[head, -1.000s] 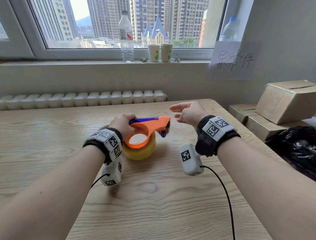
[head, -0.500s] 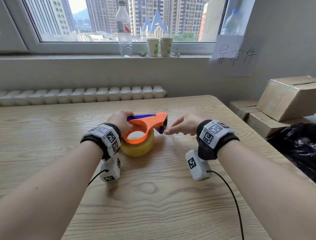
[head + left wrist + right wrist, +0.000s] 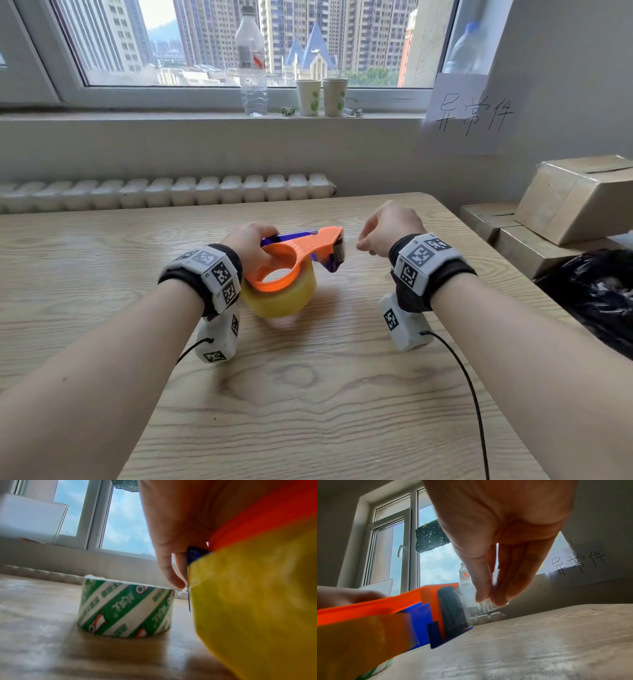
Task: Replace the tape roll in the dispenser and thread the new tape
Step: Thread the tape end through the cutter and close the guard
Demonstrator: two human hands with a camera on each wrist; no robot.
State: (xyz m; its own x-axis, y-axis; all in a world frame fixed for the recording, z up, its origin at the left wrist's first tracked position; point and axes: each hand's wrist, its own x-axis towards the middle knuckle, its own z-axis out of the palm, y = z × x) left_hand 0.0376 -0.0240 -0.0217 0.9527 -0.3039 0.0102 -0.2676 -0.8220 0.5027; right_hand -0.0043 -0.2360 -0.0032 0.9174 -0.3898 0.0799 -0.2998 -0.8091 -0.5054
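Pinching of the clear tape end (image 3: 494, 588) by the right hand (image 3: 387, 228) is recorded, just beside the cutter mouth of the orange dispenser (image 3: 301, 246). Dispenser handle is gripped by the left hand (image 3: 248, 245); yellow roll (image 3: 279, 298) is seated in it. Risks judged: film folding onto itself or slipping back if slackened; roll unseating if pulled askew. Behind the left grip, green-printed roll (image 3: 126, 609) is set on the table (image 3: 308, 411). Further off, two paper cups (image 3: 322, 96), contents hidden.
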